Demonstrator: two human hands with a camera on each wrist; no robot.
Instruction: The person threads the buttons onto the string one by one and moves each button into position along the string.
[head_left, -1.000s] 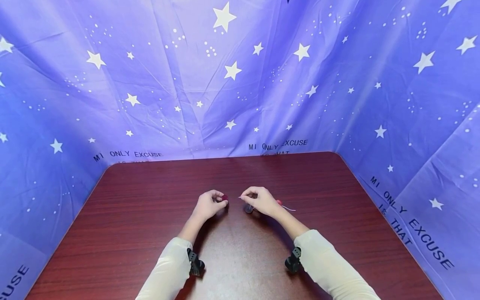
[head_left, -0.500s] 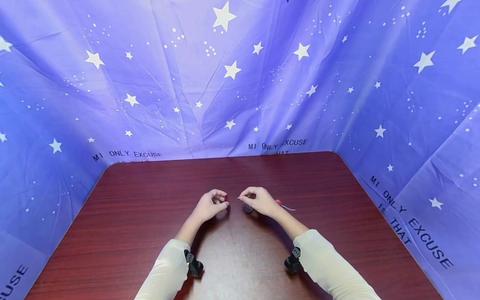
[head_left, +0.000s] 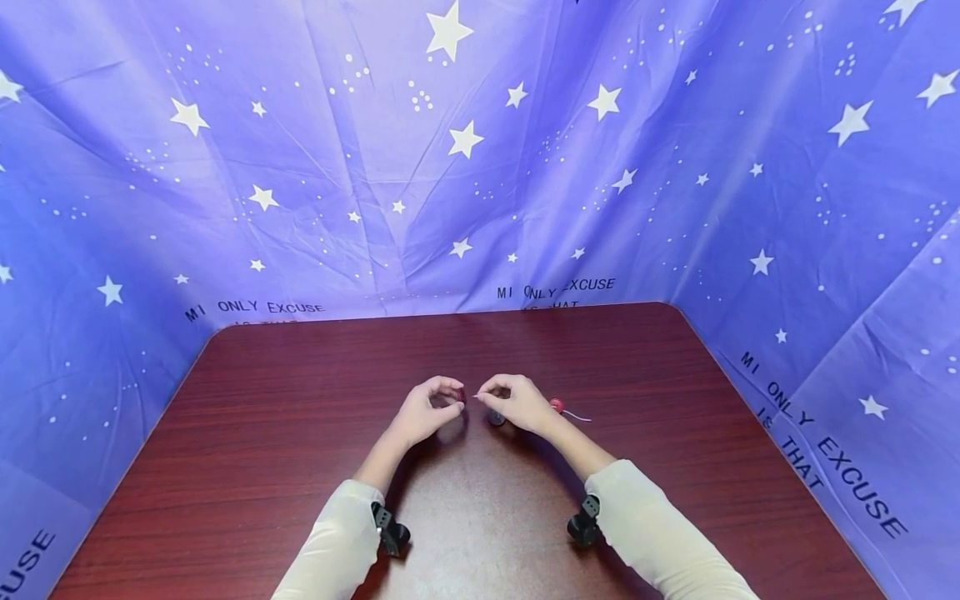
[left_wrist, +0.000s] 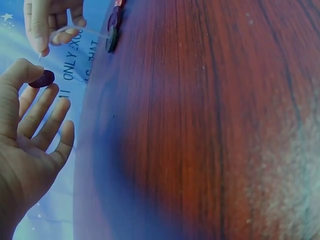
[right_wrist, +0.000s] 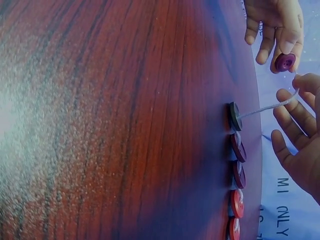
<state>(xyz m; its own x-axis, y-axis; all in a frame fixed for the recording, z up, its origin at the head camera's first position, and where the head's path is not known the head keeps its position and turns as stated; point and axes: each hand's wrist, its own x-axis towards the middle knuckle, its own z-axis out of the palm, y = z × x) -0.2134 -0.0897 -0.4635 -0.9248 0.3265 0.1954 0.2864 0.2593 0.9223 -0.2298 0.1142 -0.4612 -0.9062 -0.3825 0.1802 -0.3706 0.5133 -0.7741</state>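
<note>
Between thumb and index finger, my left hand (head_left: 423, 412) pinches a dark red button (right_wrist: 285, 62), seen face-on with its holes in the right wrist view. Facing it, my right hand (head_left: 521, 406) pinches the tip of a white string (right_wrist: 267, 108) close to that button. From the right fingers the string runs down to a black button (right_wrist: 235, 116). Behind it, a dark red button (right_wrist: 238, 147) and several others, down to a bright red button (right_wrist: 237, 203), stand in a row on the string. In the head view, the right hand hides most of this row.
The string's other end (head_left: 579, 417) lies on the table (head_left: 300, 467) beyond a red button (head_left: 557, 406), right of the right wrist. A blue starry curtain (head_left: 480, 183) surrounds the table's back and sides. Both sleeves carry black wrist cameras (head_left: 390, 529).
My left hand has moved slightly right, bringing its button nearer the string tip. The button has turned from face-on to nearly edge-on in the head view. My right hand has hardly moved.
</note>
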